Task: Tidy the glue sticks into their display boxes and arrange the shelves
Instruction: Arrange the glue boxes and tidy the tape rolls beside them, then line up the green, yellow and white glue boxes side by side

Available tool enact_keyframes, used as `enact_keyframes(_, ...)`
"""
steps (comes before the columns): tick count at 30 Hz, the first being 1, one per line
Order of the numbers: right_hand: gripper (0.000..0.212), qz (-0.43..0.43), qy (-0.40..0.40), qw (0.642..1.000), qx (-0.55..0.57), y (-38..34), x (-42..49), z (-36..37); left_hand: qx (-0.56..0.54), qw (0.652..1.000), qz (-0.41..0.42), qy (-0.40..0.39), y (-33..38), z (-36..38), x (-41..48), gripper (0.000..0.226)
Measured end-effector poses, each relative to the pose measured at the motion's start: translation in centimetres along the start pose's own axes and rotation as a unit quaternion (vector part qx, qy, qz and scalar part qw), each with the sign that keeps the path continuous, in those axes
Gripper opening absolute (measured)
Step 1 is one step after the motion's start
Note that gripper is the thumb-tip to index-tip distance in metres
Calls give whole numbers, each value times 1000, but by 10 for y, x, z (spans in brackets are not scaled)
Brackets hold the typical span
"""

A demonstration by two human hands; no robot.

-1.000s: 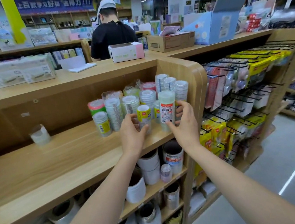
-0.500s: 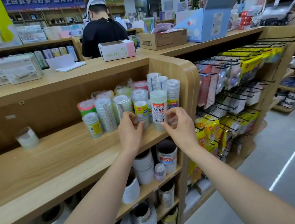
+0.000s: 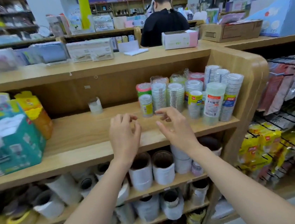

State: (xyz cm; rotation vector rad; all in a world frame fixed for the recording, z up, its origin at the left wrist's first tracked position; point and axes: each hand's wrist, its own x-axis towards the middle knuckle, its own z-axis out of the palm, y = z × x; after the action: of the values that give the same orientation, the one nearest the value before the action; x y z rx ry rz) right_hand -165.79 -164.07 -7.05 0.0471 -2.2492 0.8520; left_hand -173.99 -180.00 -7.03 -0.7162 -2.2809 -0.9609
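Observation:
Several wrapped stacks of clear tape rolls (image 3: pixel 192 93) stand upright at the right end of the wooden shelf (image 3: pixel 83 137). The tallest stack, with a red and white label (image 3: pixel 213 102), is at the front right. My left hand (image 3: pixel 124 133) and my right hand (image 3: pixel 175 125) hover over the shelf board just left of the rolls, fingers curled and apart, holding nothing. A teal display box (image 3: pixel 8 138) and a yellow-orange box (image 3: pixel 34 111) sit at the shelf's left end. A small lone roll (image 3: pixel 95 105) stands near the back.
Lower shelves hold large white tape rolls (image 3: pixel 140 171). Hooks with hanging packets (image 3: pixel 286 107) fill the rack on the right. On the shelf top lie a pink and white box (image 3: pixel 180 39) and a cardboard box (image 3: pixel 231 30). A person in black (image 3: pixel 163 25) stands behind.
Both hands have let go of the labelled tape stacks and pulled back to the left, now empty. The view has swung left, bringing the teal and yellow boxes into sight.

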Motion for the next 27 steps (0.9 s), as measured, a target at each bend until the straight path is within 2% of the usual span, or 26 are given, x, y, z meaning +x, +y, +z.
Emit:
enact_keyframes(3,43,1,-119,993,-12,-22,15,44,108,991,-56,-58,-45,-40,-3,29)
enact_keyframes(6,53,28,-219,972,-84,-38,30,84,168,969,-104,-150,-79,-67,0,49)
enact_keyframes(8,51,47,-254,954,-153,-45,37,104,195,949,-118,-217,-98,-76,2,54)
enact_keyframes(11,44,57,-248,940,-227,-51,46,121,198,936,-117,-267,-118,-83,2,54)
enact_keyframes(16,31,108,-192,958,-182,-54,67,132,177,946,-101,-252,-130,-94,16,46)
enact_keyframes(23,77,153,-207,966,-31,-61,101,159,178,924,-137,-309,-150,-86,40,58)
enact_keyframes(27,83,151,-207,967,-16,-56,133,182,180,915,-174,-317,-155,-78,45,60)
